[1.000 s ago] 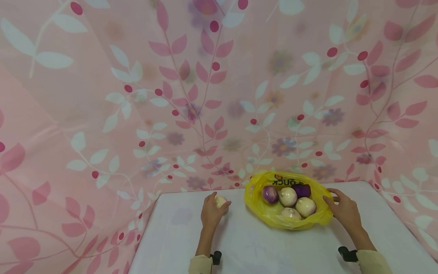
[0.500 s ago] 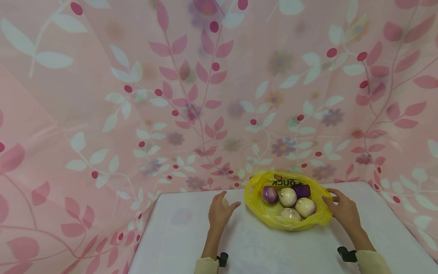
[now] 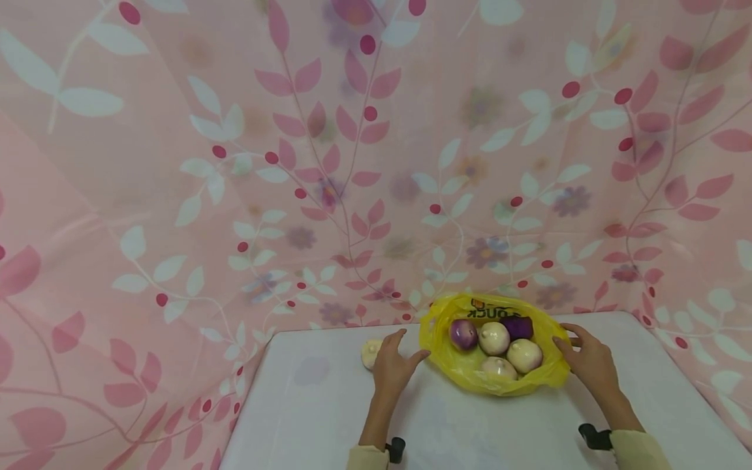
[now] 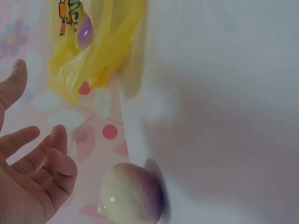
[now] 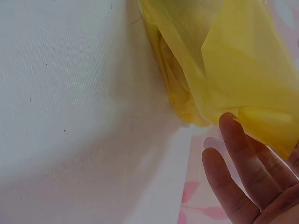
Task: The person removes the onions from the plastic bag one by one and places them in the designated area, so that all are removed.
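Note:
A yellow plastic bag (image 3: pixel 446 372) stands open on the table with white-and-purple turnips (image 3: pixel 494 338) and a dark purple piece (image 3: pixel 518 328) inside. My left hand (image 3: pixel 392 365) is between the bag and a single turnip (image 3: pixel 371 354) lying on the table, holding nothing. In the left wrist view, that turnip (image 4: pixel 128 193) lies apart from the left hand (image 4: pixel 35 168), whose fingers are loosely bent. At the bag's right rim, my right hand (image 3: pixel 590 359) pinches the plastic. In the right wrist view the right hand (image 5: pixel 257 172) has fingers against the bag (image 5: pixel 224 65); the thumb is mostly out of frame.
A white-covered table (image 3: pixel 305 418) carries everything. Behind it hangs a pink floral cloth (image 3: pixel 399 215), close to the table's back edge and around both sides. Dark wrist mounts (image 3: pixel 596 436) sit on both wrists.
My left hand has let go of the single turnip and moved right, toward the bag, leaving the turnip on the table. The right hand stays at the bag's rim.

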`<action>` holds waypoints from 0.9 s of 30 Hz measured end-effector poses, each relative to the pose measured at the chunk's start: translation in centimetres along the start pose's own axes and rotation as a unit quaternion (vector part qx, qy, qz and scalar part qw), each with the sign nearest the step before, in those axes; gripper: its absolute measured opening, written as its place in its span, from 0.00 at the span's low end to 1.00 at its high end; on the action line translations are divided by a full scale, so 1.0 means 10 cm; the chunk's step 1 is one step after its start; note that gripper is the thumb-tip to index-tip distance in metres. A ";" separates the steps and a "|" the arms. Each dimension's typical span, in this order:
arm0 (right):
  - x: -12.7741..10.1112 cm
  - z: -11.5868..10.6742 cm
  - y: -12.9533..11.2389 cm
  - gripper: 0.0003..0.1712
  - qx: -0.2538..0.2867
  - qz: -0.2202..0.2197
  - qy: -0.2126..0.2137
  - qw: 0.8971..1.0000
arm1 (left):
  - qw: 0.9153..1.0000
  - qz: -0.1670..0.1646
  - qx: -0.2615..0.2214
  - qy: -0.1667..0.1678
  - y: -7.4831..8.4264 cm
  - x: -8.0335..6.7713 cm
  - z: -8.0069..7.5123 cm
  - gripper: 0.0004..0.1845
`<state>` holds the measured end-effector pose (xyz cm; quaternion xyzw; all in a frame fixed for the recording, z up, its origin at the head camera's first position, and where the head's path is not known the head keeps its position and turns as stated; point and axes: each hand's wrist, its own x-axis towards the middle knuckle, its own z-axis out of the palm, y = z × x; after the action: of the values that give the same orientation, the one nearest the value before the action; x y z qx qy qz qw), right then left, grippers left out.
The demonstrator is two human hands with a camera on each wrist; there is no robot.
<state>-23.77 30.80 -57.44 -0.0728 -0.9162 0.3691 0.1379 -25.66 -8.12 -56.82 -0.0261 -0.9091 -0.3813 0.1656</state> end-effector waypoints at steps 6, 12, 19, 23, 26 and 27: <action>-0.01 0.00 0.00 0.30 0.002 0.000 0.001 1.000 | 1.000 0.001 0.005 -0.014 0.07 -0.03 0.09 0.36; -0.01 -0.01 0.00 0.29 0.004 -0.002 0.002 1.000 | 1.000 -0.002 -0.016 -0.018 0.16 -0.05 0.17 0.35; -0.01 -0.01 0.03 0.28 0.000 -0.006 0.005 1.000 | 0.999 -0.007 -0.021 -0.036 0.25 -0.08 0.25 0.35; -0.01 -0.01 0.03 0.28 0.001 -0.005 0.007 1.000 | 0.998 -0.023 -0.029 -0.054 0.29 -0.09 0.32 0.37; -0.01 -0.01 0.02 0.29 0.003 -0.006 0.003 1.000 | 0.997 -0.031 -0.030 -0.063 0.32 -0.10 0.37 0.37; -0.01 -0.01 0.02 0.29 0.004 -0.007 0.003 1.000 | 0.997 -0.033 -0.029 -0.066 0.32 -0.11 0.39 0.37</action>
<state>-23.64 30.96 -57.50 -0.0666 -0.9149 0.3713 0.1436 -25.16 -2.99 -57.51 -0.0259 -0.9071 -0.4099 0.0923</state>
